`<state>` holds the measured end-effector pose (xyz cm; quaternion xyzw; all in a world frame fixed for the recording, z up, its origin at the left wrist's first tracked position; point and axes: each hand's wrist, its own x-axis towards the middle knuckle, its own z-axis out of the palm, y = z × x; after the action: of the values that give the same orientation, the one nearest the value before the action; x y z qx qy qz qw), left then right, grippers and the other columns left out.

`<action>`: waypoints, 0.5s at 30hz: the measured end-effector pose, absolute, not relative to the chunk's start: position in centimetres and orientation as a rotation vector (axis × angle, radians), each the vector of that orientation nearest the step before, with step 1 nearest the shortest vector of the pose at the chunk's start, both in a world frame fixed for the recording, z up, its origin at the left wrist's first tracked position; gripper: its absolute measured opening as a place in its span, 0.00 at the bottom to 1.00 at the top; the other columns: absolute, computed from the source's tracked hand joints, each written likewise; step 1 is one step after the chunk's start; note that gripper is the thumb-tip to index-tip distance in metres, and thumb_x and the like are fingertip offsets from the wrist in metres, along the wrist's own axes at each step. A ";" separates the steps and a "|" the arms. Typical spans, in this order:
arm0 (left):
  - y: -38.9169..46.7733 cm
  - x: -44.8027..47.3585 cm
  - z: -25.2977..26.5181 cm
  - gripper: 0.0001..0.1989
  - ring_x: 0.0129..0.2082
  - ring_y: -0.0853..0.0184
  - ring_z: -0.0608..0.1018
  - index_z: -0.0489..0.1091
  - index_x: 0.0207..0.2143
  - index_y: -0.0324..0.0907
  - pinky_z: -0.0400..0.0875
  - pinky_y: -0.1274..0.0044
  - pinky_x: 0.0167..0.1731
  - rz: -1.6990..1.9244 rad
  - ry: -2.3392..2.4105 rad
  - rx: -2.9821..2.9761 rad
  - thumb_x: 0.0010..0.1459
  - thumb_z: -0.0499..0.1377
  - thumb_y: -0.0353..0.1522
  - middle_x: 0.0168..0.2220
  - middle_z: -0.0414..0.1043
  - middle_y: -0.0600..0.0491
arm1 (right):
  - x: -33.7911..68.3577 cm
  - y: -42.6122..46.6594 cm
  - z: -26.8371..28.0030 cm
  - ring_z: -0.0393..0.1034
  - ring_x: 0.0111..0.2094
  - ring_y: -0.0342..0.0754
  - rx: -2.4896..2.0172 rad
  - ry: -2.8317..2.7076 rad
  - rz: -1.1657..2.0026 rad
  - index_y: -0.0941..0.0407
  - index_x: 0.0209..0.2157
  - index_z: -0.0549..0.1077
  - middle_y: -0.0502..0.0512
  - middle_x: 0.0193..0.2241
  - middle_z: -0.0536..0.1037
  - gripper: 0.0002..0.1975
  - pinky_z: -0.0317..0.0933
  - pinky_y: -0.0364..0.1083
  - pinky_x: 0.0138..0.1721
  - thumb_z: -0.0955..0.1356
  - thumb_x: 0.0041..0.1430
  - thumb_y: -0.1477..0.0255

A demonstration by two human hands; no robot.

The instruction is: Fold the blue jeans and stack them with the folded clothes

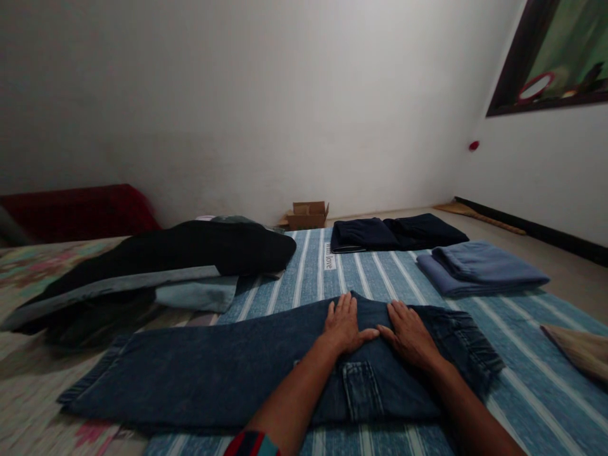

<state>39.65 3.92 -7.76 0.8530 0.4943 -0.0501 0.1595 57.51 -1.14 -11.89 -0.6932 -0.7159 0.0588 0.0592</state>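
A pair of dark blue jeans [204, 370] lies folded lengthwise across the bed in front of me, its gathered waistband to the right and a leg cuff to the left. My left hand [344, 326] rests flat on the denim near the middle, above a stitched pocket. Just to its right, my right hand [411, 332] also presses flat on the jeans, fingers stretched forward. The two thumbs meet or nearly meet. Neither hand grips anything.
Left of the jeans is a heap of dark clothes [190, 250] with pale denim. Folded navy trousers [399, 233], folded lighter blue trousers [484, 269] and a tan cloth [579, 351] lie on the striped sheet [304, 272]. Beyond stands a cardboard box [308, 218] by the wall.
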 end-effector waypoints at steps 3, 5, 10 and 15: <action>4.0 39.6 -8.2 0.53 0.66 0.58 0.35 0.38 0.64 0.30 0.33 0.60 0.61 -0.137 1.409 2.464 0.50 0.39 0.61 0.66 0.29 0.42 | 57.6 -1.1 -12.1 0.42 0.63 0.58 -2.094 -2.163 0.168 0.67 0.61 0.56 0.68 0.62 0.53 0.37 0.38 0.54 0.61 0.52 0.62 0.53; 4.1 39.6 -8.3 0.53 0.65 0.58 0.34 0.38 0.64 0.30 0.32 0.59 0.61 -0.138 1.402 2.471 0.50 0.39 0.62 0.66 0.28 0.42 | 57.6 -1.1 -12.3 0.42 0.63 0.58 -2.090 -2.159 0.163 0.67 0.61 0.56 0.68 0.62 0.53 0.37 0.38 0.55 0.61 0.52 0.62 0.53; 3.9 39.6 -7.7 0.52 0.65 0.58 0.34 0.37 0.65 0.31 0.33 0.60 0.61 -0.155 1.390 2.443 0.51 0.40 0.61 0.66 0.27 0.43 | 57.7 -1.0 -12.5 0.41 0.63 0.59 -2.090 -2.164 0.152 0.68 0.60 0.55 0.68 0.62 0.52 0.37 0.38 0.54 0.61 0.53 0.62 0.53; 3.8 39.4 -7.3 0.50 0.65 0.57 0.34 0.37 0.64 0.29 0.34 0.60 0.61 -0.114 1.527 2.410 0.52 0.38 0.59 0.66 0.27 0.41 | 57.6 -1.2 -12.1 0.42 0.63 0.59 -2.107 -2.164 0.172 0.67 0.61 0.55 0.68 0.62 0.52 0.38 0.39 0.54 0.60 0.52 0.62 0.51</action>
<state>39.36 3.78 -7.34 0.8354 0.5294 -0.0394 0.1426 57.56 -1.19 -12.08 -0.6952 -0.7142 0.0569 0.0579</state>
